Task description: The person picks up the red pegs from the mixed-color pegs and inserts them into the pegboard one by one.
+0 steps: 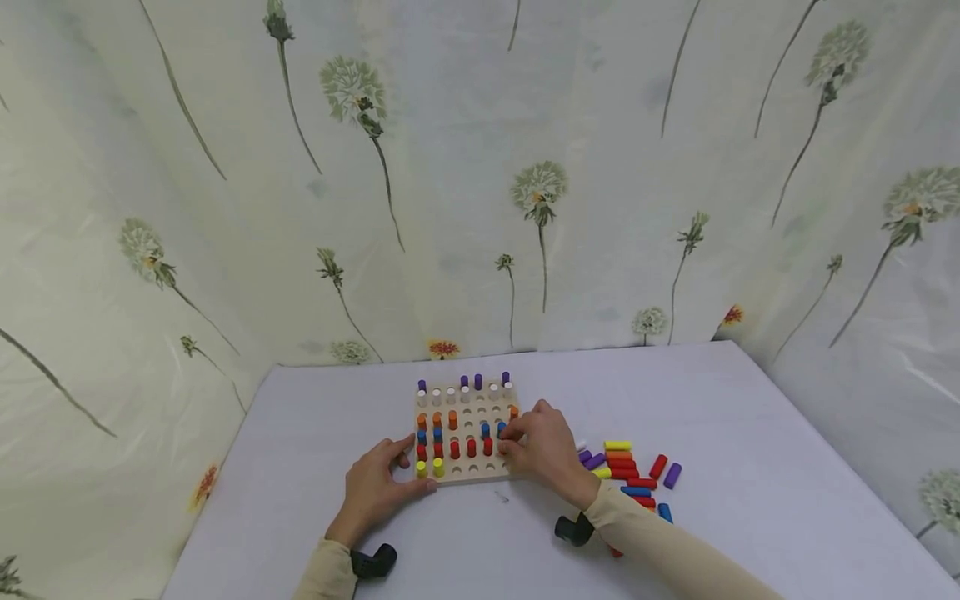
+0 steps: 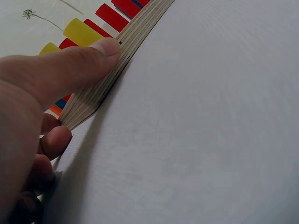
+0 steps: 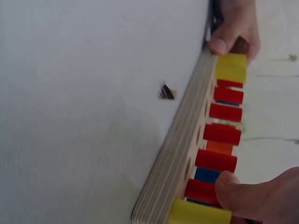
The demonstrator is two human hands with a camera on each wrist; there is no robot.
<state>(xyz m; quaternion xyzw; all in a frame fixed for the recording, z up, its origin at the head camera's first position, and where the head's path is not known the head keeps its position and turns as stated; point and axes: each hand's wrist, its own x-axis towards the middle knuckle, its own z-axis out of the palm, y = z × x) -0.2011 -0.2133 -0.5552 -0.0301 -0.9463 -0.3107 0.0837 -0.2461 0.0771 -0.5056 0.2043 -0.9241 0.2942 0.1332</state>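
Note:
A wooden pegboard stands on the table with rows of coloured pegs upright in its holes. My left hand holds its near left corner, thumb along the front edge and fingers at the left side, beside the yellow pegs. Over the board's right side, my right hand pinches a red peg at the end of the red row. Its thumb lies against that peg, while the other fingers are mostly hidden. A yellow peg stands at the near right corner.
Loose pegs in several colours, among them a purple peg and a red peg, lie on the white table right of the board. A small dark mark shows before the board. Flowered cloth hangs behind.

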